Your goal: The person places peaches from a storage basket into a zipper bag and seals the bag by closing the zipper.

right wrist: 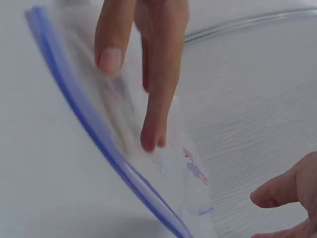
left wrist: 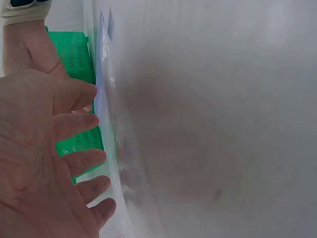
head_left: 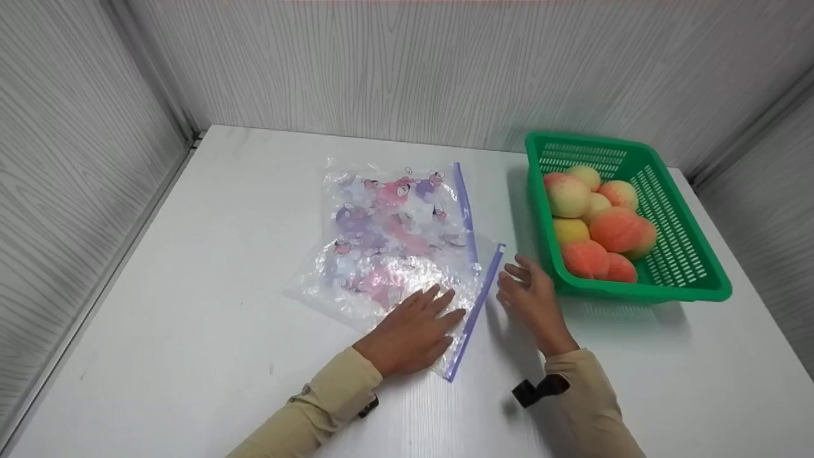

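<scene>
Two clear zip bags printed with pink and purple cartoon shapes overlap on the white table. The nearer zip bag (head_left: 394,299) lies slanted over the farther zip bag (head_left: 394,197). My left hand (head_left: 413,334) rests on the nearer bag with its fingers spread, just left of the purple zip strip (head_left: 477,305). In the left wrist view, the straight fingers (left wrist: 81,161) reach beside the bag's edge. On the other side of the strip, my right hand (head_left: 534,302) hovers with loosely bent fingers and nothing in them.
A green plastic basket (head_left: 636,292) stands at the right, near the right hand. Several peaches (head_left: 617,229) in red, pale and yellow tones lie inside it. Grey wood-grain panels (head_left: 407,70) rise around the back and sides of the table (head_left: 191,273).
</scene>
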### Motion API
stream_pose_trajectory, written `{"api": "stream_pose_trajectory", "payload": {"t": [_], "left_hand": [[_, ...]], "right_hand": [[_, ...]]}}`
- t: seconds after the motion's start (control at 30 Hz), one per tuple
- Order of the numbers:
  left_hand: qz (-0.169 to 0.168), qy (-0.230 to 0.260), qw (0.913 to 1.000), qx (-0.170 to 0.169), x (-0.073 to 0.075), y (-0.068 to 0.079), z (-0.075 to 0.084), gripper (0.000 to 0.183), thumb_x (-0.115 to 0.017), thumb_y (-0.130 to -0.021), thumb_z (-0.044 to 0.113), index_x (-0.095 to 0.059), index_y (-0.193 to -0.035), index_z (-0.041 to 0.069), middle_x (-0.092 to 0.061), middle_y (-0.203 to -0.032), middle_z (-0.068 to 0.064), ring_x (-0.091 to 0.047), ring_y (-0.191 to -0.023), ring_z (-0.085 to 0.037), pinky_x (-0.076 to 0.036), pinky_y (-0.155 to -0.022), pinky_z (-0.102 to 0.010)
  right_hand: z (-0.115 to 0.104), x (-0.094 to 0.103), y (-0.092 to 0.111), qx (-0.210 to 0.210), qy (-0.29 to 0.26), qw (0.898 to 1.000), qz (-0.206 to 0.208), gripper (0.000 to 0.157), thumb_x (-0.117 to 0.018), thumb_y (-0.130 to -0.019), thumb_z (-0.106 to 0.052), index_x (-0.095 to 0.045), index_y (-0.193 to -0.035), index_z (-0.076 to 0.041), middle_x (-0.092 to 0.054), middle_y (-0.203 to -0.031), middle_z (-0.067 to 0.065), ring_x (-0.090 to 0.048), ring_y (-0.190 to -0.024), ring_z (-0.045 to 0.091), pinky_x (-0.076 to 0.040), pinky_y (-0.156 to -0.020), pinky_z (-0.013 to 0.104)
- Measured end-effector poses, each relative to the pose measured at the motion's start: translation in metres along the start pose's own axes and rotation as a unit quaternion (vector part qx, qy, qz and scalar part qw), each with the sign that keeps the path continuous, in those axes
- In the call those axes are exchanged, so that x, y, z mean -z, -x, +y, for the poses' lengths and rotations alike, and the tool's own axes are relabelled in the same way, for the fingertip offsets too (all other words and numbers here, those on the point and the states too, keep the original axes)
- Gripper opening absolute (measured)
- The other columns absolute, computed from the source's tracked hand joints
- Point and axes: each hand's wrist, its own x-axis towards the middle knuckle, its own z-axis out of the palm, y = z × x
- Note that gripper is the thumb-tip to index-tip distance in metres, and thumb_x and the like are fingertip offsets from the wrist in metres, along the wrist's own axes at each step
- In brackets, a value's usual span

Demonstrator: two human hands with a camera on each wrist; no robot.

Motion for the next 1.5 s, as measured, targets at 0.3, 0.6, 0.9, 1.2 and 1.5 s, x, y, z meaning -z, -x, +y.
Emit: {"api": "stream_pose_trajectory", "payload": {"t": [0.3,0.6,0.9,1.2,1.5], "left_hand": [[0.002,0.044,0.998,0.045,-0.001,-0.011,-0.009,0.051,-0.044,-0.108,0.035,-0.042,-0.155,0.014,-0.03,-0.164,-0.013,-0.022,-0.151,-0.039,-0.022,-0.123,-0.049],[0.015,0.031,0.9979,0.054,-0.006,-0.017,-0.009,0.053,-0.049,-0.107,0.034,-0.04,-0.156,0.016,-0.028,-0.163,-0.018,-0.02,-0.151,-0.042,-0.022,-0.123,-0.052],[0.027,0.015,0.9966,0.076,-0.008,-0.024,0.001,0.05,-0.049,-0.107,0.036,-0.046,-0.153,0.018,-0.036,-0.16,-0.016,-0.03,-0.147,-0.044,-0.031,-0.118,-0.054],[0.067,0.011,0.9945,0.079,-0.007,-0.024,0.005,0.044,-0.051,-0.106,0.034,-0.053,-0.147,0.018,-0.046,-0.154,-0.013,-0.039,-0.141,-0.044,-0.037,-0.114,-0.054],[0.106,0.023,0.9934,0.038,-0.003,-0.02,0.008,0.044,-0.047,-0.108,0.021,-0.047,-0.149,0.006,-0.053,-0.148,-0.011,-0.052,-0.134,-0.037,-0.044,-0.109,-0.049]], "right_hand": [[-0.008,-0.002,0.007,-0.138,-0.198,0.97,-0.02,0.073,-0.051,-0.104,-0.015,-0.005,-0.16,-0.001,-0.031,-0.157,0.024,-0.045,-0.14,0.037,-0.037,-0.116,0.048],[-0.017,-0.009,0.008,-0.164,-0.286,0.944,-0.01,0.073,-0.05,-0.103,-0.008,-0.004,-0.159,-0.001,-0.036,-0.154,0.027,-0.047,-0.137,0.039,-0.042,-0.112,0.051],[-0.015,-0.011,0.003,-0.174,-0.304,0.937,0.002,0.067,-0.051,-0.102,-0.003,-0.013,-0.157,0.004,-0.039,-0.15,0.029,-0.049,-0.135,0.041,-0.045,-0.109,0.047],[-0.005,-0.015,-0.006,-0.167,-0.26,0.95,-0.035,0.044,-0.05,-0.105,-0.007,-0.041,-0.144,0.01,-0.051,-0.139,0.022,-0.055,-0.122,0.028,-0.045,-0.108,0.035],[-0.016,-0.022,-0.004,-0.161,-0.283,0.941,-0.094,0.05,-0.052,-0.105,-0.011,-0.037,-0.15,0.003,-0.042,-0.148,0.022,-0.05,-0.127,0.035,-0.046,-0.106,0.043]]}}
